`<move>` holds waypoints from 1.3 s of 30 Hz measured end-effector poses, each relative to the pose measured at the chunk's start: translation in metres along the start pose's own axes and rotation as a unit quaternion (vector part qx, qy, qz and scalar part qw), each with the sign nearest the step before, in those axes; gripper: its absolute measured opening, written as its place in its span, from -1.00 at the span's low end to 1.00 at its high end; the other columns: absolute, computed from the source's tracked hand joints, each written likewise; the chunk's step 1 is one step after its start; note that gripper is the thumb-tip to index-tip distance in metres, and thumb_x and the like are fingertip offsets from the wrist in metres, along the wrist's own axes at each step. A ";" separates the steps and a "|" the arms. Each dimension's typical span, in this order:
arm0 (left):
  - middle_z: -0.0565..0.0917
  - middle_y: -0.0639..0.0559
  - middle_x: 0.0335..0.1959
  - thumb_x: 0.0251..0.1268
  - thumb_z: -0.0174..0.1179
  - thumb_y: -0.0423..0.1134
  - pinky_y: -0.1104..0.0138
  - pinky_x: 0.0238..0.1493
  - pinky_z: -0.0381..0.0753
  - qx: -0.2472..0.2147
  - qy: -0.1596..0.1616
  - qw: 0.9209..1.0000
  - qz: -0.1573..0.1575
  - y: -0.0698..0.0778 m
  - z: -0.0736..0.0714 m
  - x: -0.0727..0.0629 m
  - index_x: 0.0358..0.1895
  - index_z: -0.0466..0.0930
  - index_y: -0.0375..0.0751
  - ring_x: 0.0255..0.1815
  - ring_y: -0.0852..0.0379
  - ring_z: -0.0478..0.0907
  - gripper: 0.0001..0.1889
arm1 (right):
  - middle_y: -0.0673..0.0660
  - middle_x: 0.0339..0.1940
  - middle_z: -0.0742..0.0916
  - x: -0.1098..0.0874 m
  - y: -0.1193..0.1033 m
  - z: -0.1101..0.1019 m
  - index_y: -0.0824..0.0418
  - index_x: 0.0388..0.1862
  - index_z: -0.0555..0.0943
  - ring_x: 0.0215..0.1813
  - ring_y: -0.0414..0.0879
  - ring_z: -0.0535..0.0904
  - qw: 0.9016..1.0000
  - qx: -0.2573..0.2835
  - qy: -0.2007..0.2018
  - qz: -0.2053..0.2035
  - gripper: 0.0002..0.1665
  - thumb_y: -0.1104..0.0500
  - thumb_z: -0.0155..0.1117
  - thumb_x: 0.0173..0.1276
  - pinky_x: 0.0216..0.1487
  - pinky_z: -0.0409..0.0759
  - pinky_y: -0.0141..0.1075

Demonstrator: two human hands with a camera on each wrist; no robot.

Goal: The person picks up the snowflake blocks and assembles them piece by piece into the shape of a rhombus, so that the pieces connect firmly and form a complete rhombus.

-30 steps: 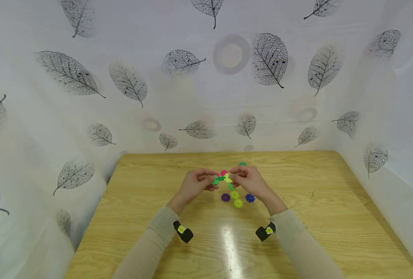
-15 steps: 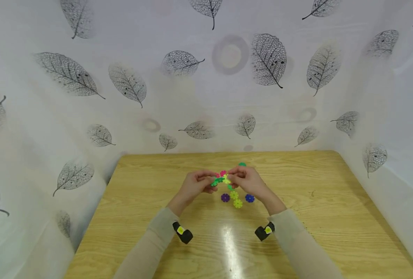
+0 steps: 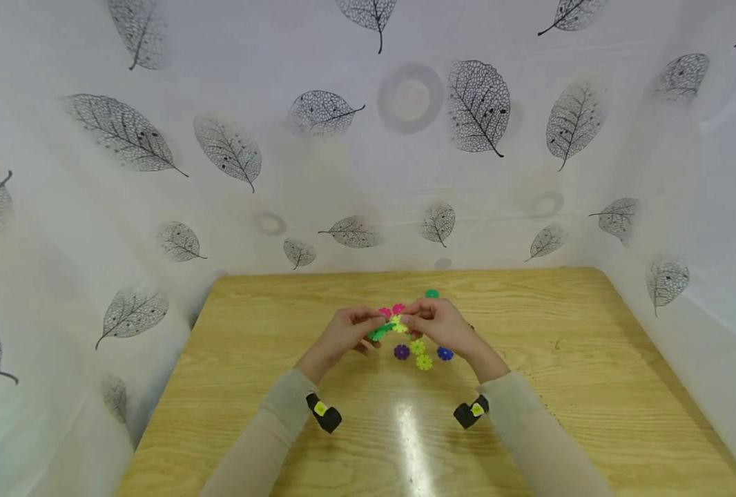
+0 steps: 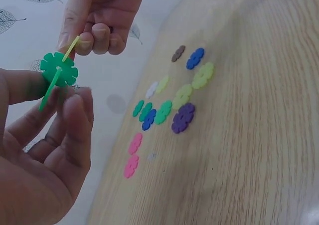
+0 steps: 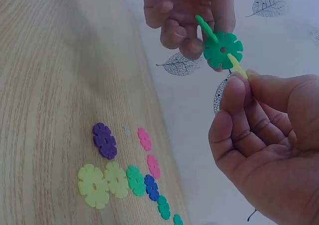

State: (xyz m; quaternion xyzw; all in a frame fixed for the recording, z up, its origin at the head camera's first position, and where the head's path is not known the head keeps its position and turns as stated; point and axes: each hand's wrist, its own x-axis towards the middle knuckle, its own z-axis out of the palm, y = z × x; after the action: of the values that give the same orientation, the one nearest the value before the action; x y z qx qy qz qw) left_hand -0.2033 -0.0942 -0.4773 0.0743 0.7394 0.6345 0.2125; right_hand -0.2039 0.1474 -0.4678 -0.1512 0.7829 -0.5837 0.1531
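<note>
Both hands are raised over the table, close together. My left hand point(image 3: 342, 337) pinches two green snowflake discs: one faces the camera point(image 4: 60, 69) and the other, seen edge-on point(image 4: 50, 90), crosses it at an angle. Between the thumb and index finger of my right hand point(image 3: 445, 328) is a yellow snowflake disc point(image 5: 238, 65). That yellow disc is edge-on in both wrist views, its rim at the notched edge of the flat green disc. In the right wrist view, the left hand's fingers point(image 5: 174, 33) lie behind the green pieces.
Loose snowflake discs lie flat on the wooden table point(image 3: 268, 442): a purple one point(image 3: 402, 352), two yellow ones point(image 4: 203, 76), a blue one point(image 3: 445, 353), pink ones point(image 4: 131, 166), a brown one point(image 4: 178, 53) and several others. Leaf-printed white cloth point(image 3: 355, 186) encloses the back and sides.
Both hands have shifted slightly, bringing the held green and yellow discs a little left and toward the person. The discs on the table stay where they were.
</note>
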 end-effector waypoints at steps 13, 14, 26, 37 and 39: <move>0.78 -0.23 -0.05 0.58 0.22 -0.06 0.29 -0.38 0.80 -0.017 -0.028 0.999 -0.004 -0.003 0.005 0.002 0.12 0.68 -0.38 -0.31 0.13 0.82 -0.60 | 0.26 -0.24 0.85 0.002 0.004 0.005 0.37 0.02 0.69 -0.24 0.01 0.82 1.000 0.005 0.002 -0.003 -0.72 0.14 0.28 0.60 0.02 0.77 0.20; 0.78 -0.21 -0.09 0.58 0.21 -0.07 0.30 -0.40 0.79 -0.023 -0.028 0.999 -0.003 -0.003 0.005 0.002 0.11 0.68 -0.39 -0.32 0.13 0.82 -0.61 | 0.24 -0.24 0.85 0.002 0.005 0.005 0.37 0.02 0.69 -0.23 0.02 0.82 1.000 0.005 0.001 -0.003 -0.72 0.14 0.27 0.61 0.02 0.78 0.18; 0.79 -0.19 0.06 0.50 0.32 -0.19 0.21 -0.29 0.81 -0.026 -0.037 0.998 0.036 -0.005 0.007 0.002 0.30 0.61 -0.25 -0.25 0.03 0.81 -0.59 | 0.23 -0.30 0.85 0.002 0.002 0.008 0.41 0.06 0.68 -0.23 0.04 0.83 1.000 0.012 0.012 0.011 -0.68 0.14 0.27 0.61 0.04 0.76 0.19; 0.79 -0.21 0.02 0.43 0.35 -0.30 0.39 -0.34 0.70 -0.004 0.003 0.996 0.092 -0.012 0.008 0.004 0.26 0.62 -0.42 -0.30 0.18 0.73 -0.59 | 0.18 -0.28 0.84 0.001 0.001 0.009 0.43 0.08 0.65 -0.21 0.04 0.83 1.000 0.027 0.008 0.009 -0.68 0.16 0.24 0.62 0.07 0.74 0.26; 0.79 -0.22 0.03 0.41 0.37 -0.31 0.40 -0.35 0.68 -0.003 0.005 0.996 0.093 -0.013 0.008 0.004 0.26 0.63 -0.39 -0.32 0.20 0.71 -0.59 | 0.16 -0.28 0.84 0.001 0.001 0.009 0.44 0.09 0.64 -0.21 0.04 0.83 1.000 0.028 0.008 0.009 -0.67 0.16 0.24 0.63 0.07 0.74 0.26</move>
State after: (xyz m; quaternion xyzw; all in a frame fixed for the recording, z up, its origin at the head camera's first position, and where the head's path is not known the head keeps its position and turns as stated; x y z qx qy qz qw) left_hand -0.2018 -0.0872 -0.4915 0.1384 0.7284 0.6542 0.1493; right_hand -0.2014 0.1395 -0.4711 -0.1354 0.7690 -0.6049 0.1559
